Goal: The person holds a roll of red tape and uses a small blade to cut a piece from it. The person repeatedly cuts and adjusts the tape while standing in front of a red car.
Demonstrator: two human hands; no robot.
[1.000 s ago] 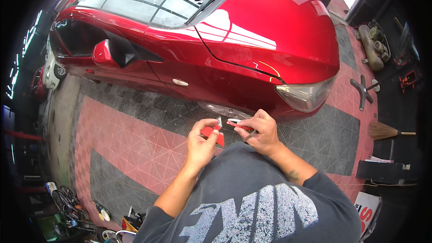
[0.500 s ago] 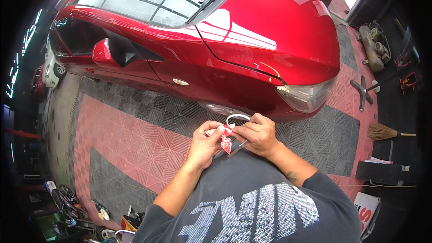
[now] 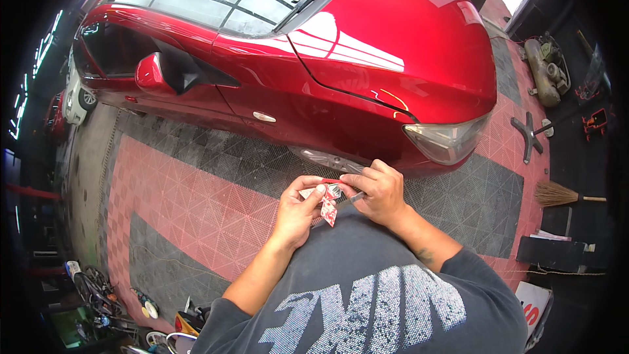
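In front of my torso, my left hand [image 3: 298, 208] pinches a small, crumpled red-and-white printed strip [image 3: 329, 214] between thumb and fingers. Its lower end hangs down to a point. My right hand [image 3: 379, 191] is closed close beside it, and a thin red edge [image 3: 331, 181] runs between the fingertips of both hands. A short, narrow grey strip [image 3: 357, 196] sticks out below the right fingers. What exactly the right fingers grip is partly hidden. Just beyond both hands stands a glossy red car [image 3: 314, 105], and neither hand touches it.
The car's headlight [image 3: 447, 141] and wing mirror [image 3: 157, 75] jut toward me. Red and grey floor tiles [image 3: 203, 190] lie around. To the right are an air compressor [image 3: 547, 72], a black stand [image 3: 527, 136] and a broom [image 3: 557, 193]. A bicycle [image 3: 98, 295] is at lower left.
The white curved band that looped above my right hand is no longer visible. A red edge now shows between my fingertips, and my right hand has shifted slightly. The car stays put.
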